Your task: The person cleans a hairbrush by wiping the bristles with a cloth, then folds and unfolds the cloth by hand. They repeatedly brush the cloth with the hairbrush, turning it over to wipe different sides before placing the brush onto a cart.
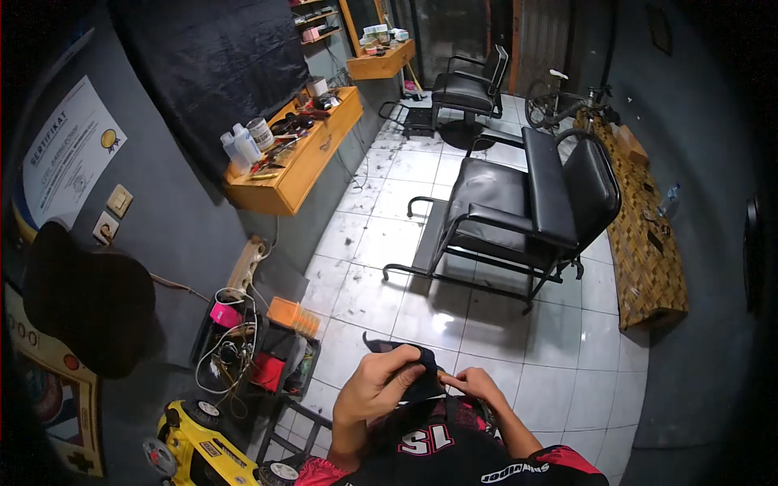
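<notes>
Hands [381, 382] at dark item [429, 381], perhaps cloth, toy car [209, 450] beside, chair [494, 193] ahead

Left hand [382, 379] (curled) sits near right hand [473, 384]

Shirt [389, 472], black, short-sleeved. Sleeves [577, 462], red-patterned, behind left hand [382, 381] and right hand [476, 385]. Large white characters [425, 439], red-outlined, on front between hands. Smaller white lettering [515, 472] behind right hand.
</notes>
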`<state>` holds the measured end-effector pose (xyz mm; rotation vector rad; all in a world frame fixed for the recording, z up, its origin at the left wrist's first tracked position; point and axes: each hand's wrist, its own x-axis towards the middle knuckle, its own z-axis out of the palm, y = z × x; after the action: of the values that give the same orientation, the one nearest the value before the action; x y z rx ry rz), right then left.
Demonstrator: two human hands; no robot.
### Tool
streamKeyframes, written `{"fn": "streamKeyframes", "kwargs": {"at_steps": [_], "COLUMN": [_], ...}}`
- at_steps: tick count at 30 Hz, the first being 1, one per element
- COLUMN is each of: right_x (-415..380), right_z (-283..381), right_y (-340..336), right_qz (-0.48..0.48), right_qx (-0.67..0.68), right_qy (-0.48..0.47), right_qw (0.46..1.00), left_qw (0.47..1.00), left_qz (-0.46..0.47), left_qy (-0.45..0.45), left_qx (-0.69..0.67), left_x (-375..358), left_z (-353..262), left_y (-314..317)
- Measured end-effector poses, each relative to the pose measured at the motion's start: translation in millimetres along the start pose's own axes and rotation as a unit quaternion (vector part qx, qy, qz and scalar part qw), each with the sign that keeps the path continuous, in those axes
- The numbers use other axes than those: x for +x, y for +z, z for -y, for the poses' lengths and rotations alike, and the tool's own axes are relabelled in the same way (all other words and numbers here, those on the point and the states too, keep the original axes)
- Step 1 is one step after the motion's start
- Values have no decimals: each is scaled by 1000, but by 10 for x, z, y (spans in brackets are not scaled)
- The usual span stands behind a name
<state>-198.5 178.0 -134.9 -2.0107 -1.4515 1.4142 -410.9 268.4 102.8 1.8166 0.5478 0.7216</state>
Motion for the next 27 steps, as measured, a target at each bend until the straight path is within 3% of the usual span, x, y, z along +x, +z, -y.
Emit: {"fn": "streamKeyframes", "kwargs": {"at_steps": [2, 6, 8, 10, 13, 15, 17, 19, 21, 22, 25, 26, 27], "right_x": [75, 14, 24, -59, -23, -75, -43, 1, -5, -41, -74, -81, -75], "right_z": [-177, 16, 61, 227, 141, 211, 218, 131, 104, 131, 234, 243, 227], "right_y": [110, -3, -65, -151, -151, -132, -119, 19, 106, 106, -43, -55, -78], "right_qz": [-59, -86, 3, 79, 143, 140, 172, 80, -30, -68, -45, -67, -22], "right_qx": [-75, 80, 288, 455, 521, 444, 285, 104, -45, -56, 24, 70, 190], "right_qy": [5, -18, -22, -60, -130, -121, -128, -128, -119, -103, -28, -61, -71], "right_qw": [995, 993, 957, 885, 832, 877, 934, 983, 991, 991, 998, 993, 979], "left_qw": [1000, 1000, 1000, 1000, 1000, 999, 999, 999, 998, 999, 1000, 1000, 1000], "left_qz": [5, 18, 13, 6, 4, 18, 28, 34, 38, 33, 17, 12, 8], "left_qy": [5, 7, -4, -6, 4, 6, 20, 31, 39, 29, 8, 10, 13], "left_qx": [-11, 0, -14, -21, -29, -47, -24, -10, -4, -7, -16, -20, -24], "left_x": [-6, 7, -3, -4, 16, 42, 48, 49, 57, 45, 7, 14, 19], "left_z": [-5, -60, -34, -4, 6, -10, -11, -15, -30, -30, -25, -25, -22], "left_y": [1, -13, -4, -1, 28, 46, 59, 62, 40, 27, -2, -11, -17]}}
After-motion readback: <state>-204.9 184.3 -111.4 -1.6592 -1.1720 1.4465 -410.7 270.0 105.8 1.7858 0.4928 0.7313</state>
